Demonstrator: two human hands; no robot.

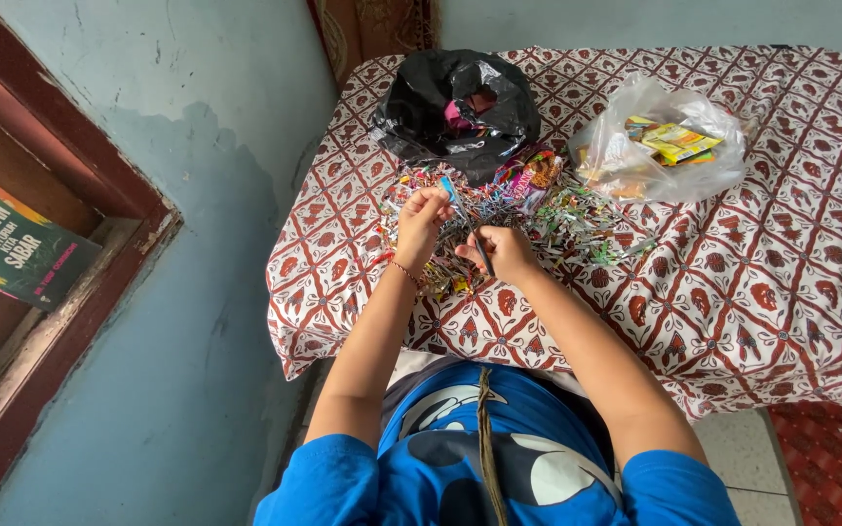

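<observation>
Your left hand pinches a folded wrapper strip between closed fingertips, lifted just above the heap of folded wrapper pieces so both ends stay free to work. Your right hand, at the near edge of that heap, grips a thin dark strip, fingers closed around it. Behind the heap sits a black bag; to its right, a clear bag of unfolded wrappers, all within reach on the patterned cloth.
</observation>
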